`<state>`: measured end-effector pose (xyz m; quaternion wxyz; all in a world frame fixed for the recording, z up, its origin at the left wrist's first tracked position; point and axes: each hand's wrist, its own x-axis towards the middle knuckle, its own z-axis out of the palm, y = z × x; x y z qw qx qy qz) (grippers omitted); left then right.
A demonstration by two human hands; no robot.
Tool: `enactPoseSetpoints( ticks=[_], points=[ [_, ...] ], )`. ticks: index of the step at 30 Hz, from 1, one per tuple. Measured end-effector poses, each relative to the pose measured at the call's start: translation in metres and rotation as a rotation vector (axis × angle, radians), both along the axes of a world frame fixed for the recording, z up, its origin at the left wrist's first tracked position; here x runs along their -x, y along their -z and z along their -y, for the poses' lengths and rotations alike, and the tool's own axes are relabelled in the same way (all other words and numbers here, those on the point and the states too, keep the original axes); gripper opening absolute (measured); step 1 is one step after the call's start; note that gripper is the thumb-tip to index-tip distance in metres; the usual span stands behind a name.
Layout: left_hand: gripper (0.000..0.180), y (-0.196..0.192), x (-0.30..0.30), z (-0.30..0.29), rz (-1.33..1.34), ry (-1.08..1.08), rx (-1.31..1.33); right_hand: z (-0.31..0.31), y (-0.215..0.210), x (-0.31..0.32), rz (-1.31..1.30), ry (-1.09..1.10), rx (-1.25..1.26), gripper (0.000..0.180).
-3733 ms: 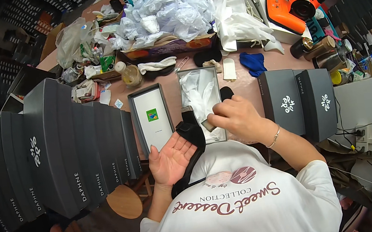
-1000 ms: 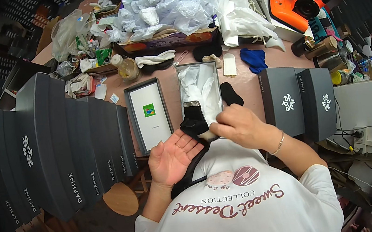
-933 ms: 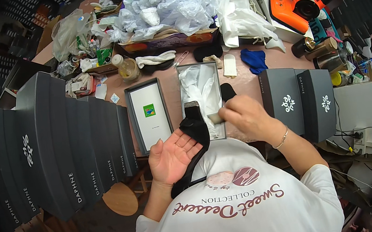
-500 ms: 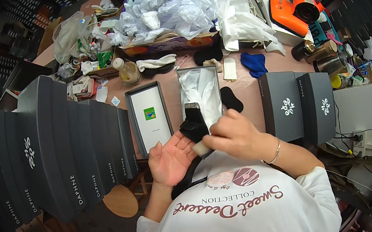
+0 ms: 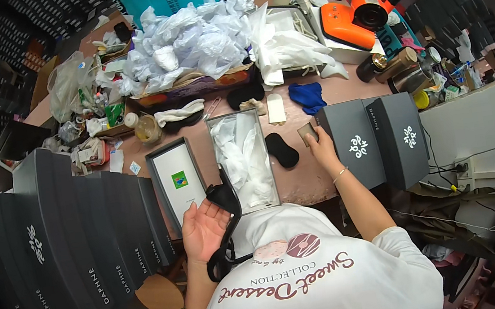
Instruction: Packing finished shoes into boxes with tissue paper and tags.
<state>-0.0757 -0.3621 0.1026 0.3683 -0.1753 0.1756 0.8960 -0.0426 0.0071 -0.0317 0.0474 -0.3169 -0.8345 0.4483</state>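
Note:
My left hand is palm up at the front edge of the table, supporting a black shoe with straps on its fingers. The shoe's lower part hangs down against my white shirt. Off to the right, my right hand grips a small tan block between thumb and fingers, close to the upright grey shoe boxes. Between the hands stands an open shoe box filled with white tissue paper. Left of it lies the box lid, white inside with a green square.
Rows of grey shoe boxes flank the left side; two more stand right. A black insole-shaped pad and blue cloth lie beyond. Crumpled tissue fills a carton at the back, near an orange machine.
My right hand has moved away from the shoe to the right with the block. The shoe has been lowered and tilted on my left hand. The whole view has shifted.

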Motion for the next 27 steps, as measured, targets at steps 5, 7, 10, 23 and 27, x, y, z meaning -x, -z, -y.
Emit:
enactPoseSetpoints(
  ticks=[5,7,10,23,27],
  points=[
    [0.05,0.0,0.007,-0.002,-0.01,0.018,-0.023,0.009,0.029,0.007,0.077,-0.096,-0.434,0.052],
    [0.052,-0.006,0.008,-0.002,-0.017,-0.001,0.018,0.029,-0.004,0.017,-0.056,-0.292,-0.446,0.062],
    [0.054,-0.005,0.009,-0.006,-0.026,0.008,-0.046,0.048,-0.001,0.016,-0.015,-0.557,-0.402,0.058],
    [0.069,-0.024,0.002,-0.011,-0.094,0.032,-0.123,0.126,-0.172,0.016,-0.699,-1.077,-0.489,0.043],
    [0.074,-0.023,0.003,-0.009,-0.12,0.039,-0.098,0.096,-0.159,0.025,-0.61,-0.658,-0.31,0.041]
  ],
)
